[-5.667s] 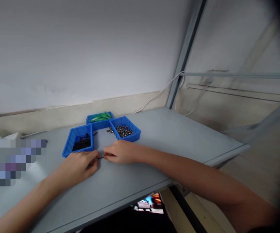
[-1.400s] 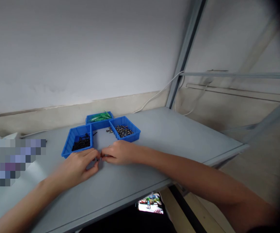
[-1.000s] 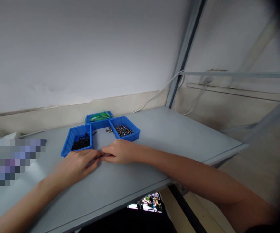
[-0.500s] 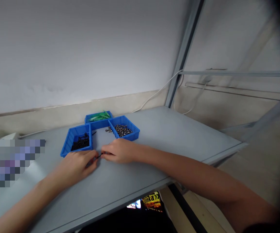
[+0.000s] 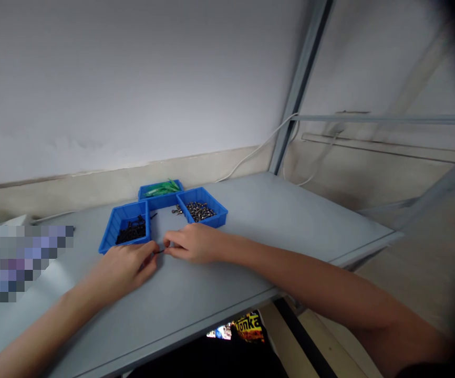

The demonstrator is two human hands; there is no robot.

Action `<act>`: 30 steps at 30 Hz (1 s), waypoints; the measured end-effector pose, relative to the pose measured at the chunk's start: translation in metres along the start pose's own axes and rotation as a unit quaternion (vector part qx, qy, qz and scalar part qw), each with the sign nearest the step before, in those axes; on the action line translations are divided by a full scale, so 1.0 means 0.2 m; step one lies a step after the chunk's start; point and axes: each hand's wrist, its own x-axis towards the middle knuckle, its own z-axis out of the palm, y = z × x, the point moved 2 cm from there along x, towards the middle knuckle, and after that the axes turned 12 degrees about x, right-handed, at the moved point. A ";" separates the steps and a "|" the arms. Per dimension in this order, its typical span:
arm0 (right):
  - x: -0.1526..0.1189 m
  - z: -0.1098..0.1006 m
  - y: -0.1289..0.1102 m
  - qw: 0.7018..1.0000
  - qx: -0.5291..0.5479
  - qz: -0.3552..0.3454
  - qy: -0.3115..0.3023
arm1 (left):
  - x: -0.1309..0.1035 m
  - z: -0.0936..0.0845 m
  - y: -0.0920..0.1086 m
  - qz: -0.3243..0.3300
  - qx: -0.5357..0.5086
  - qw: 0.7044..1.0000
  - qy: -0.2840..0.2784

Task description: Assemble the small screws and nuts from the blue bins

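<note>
Just above the table, a small thin black piece (image 5: pixel 160 251) spans the gap between my two hands; its exact kind is too small to make out. My left hand (image 5: pixel 128 265) pinches one end between thumb and fingers, beside the front of a blue bin (image 5: pixel 107 231) of black parts (image 5: pixel 132 231). From the other side, the fingertips of my right hand (image 5: pixel 196 243) close on the opposite end. Beyond this hand is a second blue bin (image 5: pixel 220 216) with small metal pieces (image 5: pixel 199 211). The fingertips partly hide the black piece.
A third blue bin (image 5: pixel 160 201) with green pieces (image 5: pixel 164 188) stands at the back by the wall. A few metal pieces (image 5: pixel 177 210) lie loose between the bins. A metal frame post (image 5: pixel 290 121) rises at the table's (image 5: pixel 275 210) back right, with a white cable (image 5: pixel 247 157).
The fingers of my right hand have bent and shifted slightly at the black piece. My left hand stays nearly in place, and the bins have not moved.
</note>
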 end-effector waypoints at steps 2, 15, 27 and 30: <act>0.00 0.00 0.01 1.000 -0.005 -0.001 -0.008 | 0.00 0.00 0.00 -0.003 0.006 1.000 -0.009; 0.01 0.01 0.00 0.998 -0.065 0.001 -0.012 | 0.00 -0.01 0.00 -0.013 0.003 1.000 -0.024; 0.00 0.00 0.00 1.000 -0.003 0.019 -0.012 | 0.00 0.01 0.00 -0.011 0.026 0.999 -0.019; 0.00 0.00 -0.01 0.999 -0.030 0.020 -0.011 | 0.00 0.01 0.00 -0.013 0.015 1.000 -0.011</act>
